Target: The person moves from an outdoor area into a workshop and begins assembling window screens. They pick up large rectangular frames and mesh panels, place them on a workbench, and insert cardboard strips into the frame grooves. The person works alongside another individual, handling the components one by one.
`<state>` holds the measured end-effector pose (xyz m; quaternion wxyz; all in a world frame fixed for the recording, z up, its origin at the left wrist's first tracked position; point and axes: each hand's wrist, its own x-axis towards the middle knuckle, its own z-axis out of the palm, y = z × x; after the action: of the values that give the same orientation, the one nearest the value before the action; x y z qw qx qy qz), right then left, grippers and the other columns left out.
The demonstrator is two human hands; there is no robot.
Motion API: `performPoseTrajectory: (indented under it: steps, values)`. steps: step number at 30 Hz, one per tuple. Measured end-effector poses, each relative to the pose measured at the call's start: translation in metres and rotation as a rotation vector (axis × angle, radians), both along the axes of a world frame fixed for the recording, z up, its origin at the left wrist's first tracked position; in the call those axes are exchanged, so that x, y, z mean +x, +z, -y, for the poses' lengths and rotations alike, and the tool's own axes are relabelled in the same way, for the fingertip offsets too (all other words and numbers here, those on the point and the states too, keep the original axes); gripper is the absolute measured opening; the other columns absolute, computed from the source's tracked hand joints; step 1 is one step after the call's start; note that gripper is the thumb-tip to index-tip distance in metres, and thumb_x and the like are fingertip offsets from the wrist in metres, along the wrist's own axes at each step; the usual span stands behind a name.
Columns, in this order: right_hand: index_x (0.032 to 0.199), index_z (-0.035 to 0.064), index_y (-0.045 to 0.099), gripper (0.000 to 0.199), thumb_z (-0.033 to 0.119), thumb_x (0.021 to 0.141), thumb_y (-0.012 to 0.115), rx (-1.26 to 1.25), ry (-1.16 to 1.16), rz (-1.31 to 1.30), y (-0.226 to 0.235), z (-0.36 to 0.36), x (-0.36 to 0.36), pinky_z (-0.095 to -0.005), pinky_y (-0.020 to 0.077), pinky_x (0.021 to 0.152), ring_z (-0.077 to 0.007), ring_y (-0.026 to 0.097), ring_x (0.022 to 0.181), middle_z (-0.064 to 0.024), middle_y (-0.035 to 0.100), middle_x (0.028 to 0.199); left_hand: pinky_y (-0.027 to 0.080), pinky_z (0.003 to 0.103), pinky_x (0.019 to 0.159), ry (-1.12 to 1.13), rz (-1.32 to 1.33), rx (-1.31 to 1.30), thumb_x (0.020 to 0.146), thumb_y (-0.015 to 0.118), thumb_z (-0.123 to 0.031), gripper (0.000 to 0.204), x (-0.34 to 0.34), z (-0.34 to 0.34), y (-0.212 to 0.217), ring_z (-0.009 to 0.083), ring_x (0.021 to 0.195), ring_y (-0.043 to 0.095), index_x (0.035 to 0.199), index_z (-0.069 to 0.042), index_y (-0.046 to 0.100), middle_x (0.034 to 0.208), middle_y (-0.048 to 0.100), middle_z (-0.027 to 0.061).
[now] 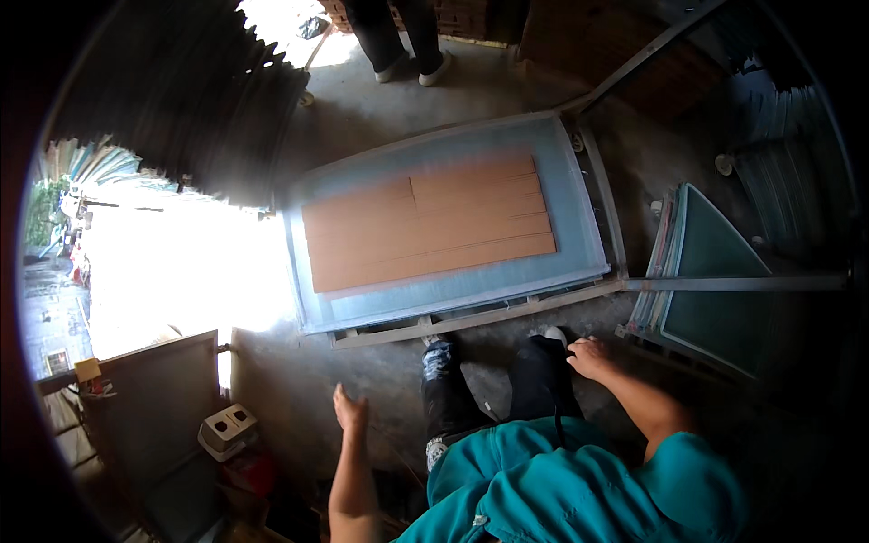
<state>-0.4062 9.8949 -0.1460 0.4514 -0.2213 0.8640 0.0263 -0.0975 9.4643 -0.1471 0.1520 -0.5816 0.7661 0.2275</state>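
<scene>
My left hand (351, 409) hangs in the air over the floor, its thumb apart from the fingers and nothing in it. To the right of my legs, my right hand (588, 357) is also unburdened, its fingers loosely bent and slightly apart. Neither hand touches anything. In front of me a stack of framed, bluish mesh screens (579, 231) rests on a low metal frame (389, 336). A flat brown cardboard sheet (430, 228), creased and slit, lies on the top screen. The sheet's far edge looks blurred.
Upright screens (715, 262) lean at the right beside a metal bar (742, 284). Dark stacked panels (190, 100) stand at the far left, near a bright opening. A white box with two round holes (228, 429) sits at lower left. Another person's legs (398, 36) stand beyond the stack.
</scene>
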Motion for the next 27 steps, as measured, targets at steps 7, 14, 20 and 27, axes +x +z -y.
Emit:
performPoseTrajectory:
  steps: [7, 14, 20, 27]
  values:
    - [0.116, 0.0017, 0.044, 0.044, 0.020, 0.078, 0.059, -0.240, 0.162, -0.245, -0.119, 0.202, -0.046, -0.0445, 0.0294, 0.099, -0.0299, 0.034, 0.122, -0.0142, 0.039, 0.126, 0.030, 0.040, 0.101, -0.739, 0.080, -0.137, 0.073, 0.054, 0.000, 0.068, -0.158, 0.138, -0.124, 0.0309, 0.131, 0.023, 0.135, -0.004, 0.027, 0.142, 0.024, 0.0155]
    - [0.132, 0.0031, 0.031, 0.048, 0.016, 0.087, 0.037, -0.143, 0.357, -0.538, -0.342, 0.295, -0.079, -0.0485, 0.0178, 0.106, -0.0286, 0.021, 0.132, -0.0130, 0.023, 0.142, 0.022, 0.043, 0.105, -1.005, 0.153, -0.177, 0.077, 0.048, 0.002, 0.068, -0.234, 0.153, -0.314, 0.0271, 0.134, 0.018, 0.138, -0.008, 0.021, 0.146, 0.015, 0.0109]
    - [0.120, 0.0002, 0.046, 0.048, 0.004, 0.072, 0.053, -0.453, 0.409, -0.530, -0.350, 0.265, -0.066, -0.0604, 0.0217, 0.099, -0.0267, 0.046, 0.103, -0.0125, 0.048, 0.108, 0.025, 0.050, 0.096, -1.067, 0.001, -0.226, 0.065, 0.053, 0.001, 0.067, -0.173, 0.147, -0.365, 0.0272, 0.107, 0.043, 0.130, -0.010, 0.039, 0.113, 0.046, 0.0095]
    - [0.131, 0.0162, 0.039, 0.070, 0.001, 0.066, 0.061, -0.325, 0.439, -0.508, -0.359, 0.294, -0.141, -0.0518, 0.0170, 0.105, -0.0333, 0.030, 0.125, -0.0174, 0.036, 0.130, 0.006, 0.057, 0.106, -1.106, -0.016, -0.264, 0.062, 0.059, 0.001, 0.072, -0.256, 0.192, -0.365, 0.0301, 0.131, 0.022, 0.130, -0.007, 0.034, 0.136, 0.030, 0.0169]
